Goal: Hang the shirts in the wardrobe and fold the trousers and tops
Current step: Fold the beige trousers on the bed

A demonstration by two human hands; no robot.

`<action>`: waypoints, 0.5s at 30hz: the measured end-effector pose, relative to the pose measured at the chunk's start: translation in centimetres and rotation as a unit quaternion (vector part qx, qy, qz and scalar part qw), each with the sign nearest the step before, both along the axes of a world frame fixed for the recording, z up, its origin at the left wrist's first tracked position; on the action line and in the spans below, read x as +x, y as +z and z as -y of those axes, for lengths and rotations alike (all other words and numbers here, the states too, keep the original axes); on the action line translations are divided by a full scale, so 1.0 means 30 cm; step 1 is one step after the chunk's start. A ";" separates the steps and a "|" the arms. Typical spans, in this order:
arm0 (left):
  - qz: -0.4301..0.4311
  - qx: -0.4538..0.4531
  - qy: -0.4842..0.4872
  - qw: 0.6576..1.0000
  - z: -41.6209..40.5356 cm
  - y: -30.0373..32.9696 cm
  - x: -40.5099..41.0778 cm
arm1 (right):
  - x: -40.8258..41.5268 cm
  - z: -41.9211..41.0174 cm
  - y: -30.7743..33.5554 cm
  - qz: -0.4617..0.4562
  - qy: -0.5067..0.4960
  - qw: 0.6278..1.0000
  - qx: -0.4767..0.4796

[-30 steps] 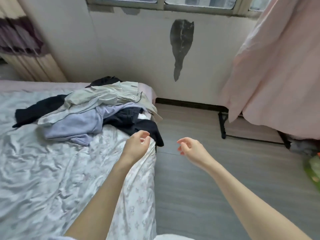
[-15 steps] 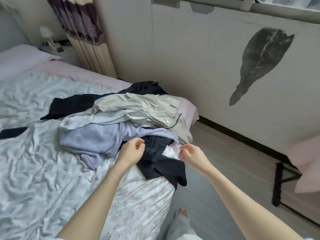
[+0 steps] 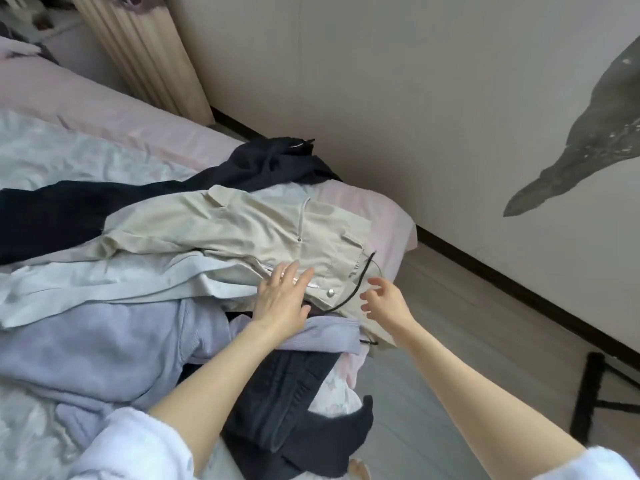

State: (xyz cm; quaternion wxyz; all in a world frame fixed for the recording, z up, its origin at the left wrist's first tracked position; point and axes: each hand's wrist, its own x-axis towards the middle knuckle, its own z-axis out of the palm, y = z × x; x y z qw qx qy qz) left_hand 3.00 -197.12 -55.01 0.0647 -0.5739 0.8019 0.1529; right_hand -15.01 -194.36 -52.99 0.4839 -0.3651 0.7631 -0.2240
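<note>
The step looks like picking the first garment off the pile; the left hand (image 3: 281,299) lies flat, fingers straight, on the beige jacket (image 3: 242,230), gripping nothing; the right hand (image 3: 384,303) hovers just beside its hem by the black cord (image 3: 360,278), fingers spread, empty; a lilac top (image 3: 104,344) lies under the left wrist, dark trousers (image 3: 287,403) nearer the body; next, both hands likely need to pinch the jacket's edge and lift it clear.

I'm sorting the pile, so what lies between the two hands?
In the head view, the beige garment's snap-button corner and its black drawstring lie between the left hand and right hand.
</note>
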 end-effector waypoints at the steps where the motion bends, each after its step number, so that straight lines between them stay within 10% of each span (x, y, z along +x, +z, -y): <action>1: 0.034 0.006 -0.033 0.999 0.047 -0.052 -0.020 | -0.009 0.044 -0.038 0.013 -0.018 1.000 0.005; 7: 0.176 -0.006 -0.207 0.962 0.233 -0.310 -0.094 | -0.073 0.164 -0.233 0.041 -0.095 0.993 0.051; 11: -0.063 0.049 -0.087 0.993 0.368 -0.265 -0.104 | -0.142 0.158 -0.245 0.050 -0.149 0.987 0.039; 15: -0.277 0.103 0.098 0.950 0.492 -0.108 -0.088 | -0.170 0.144 -0.187 0.054 -0.162 0.985 -0.002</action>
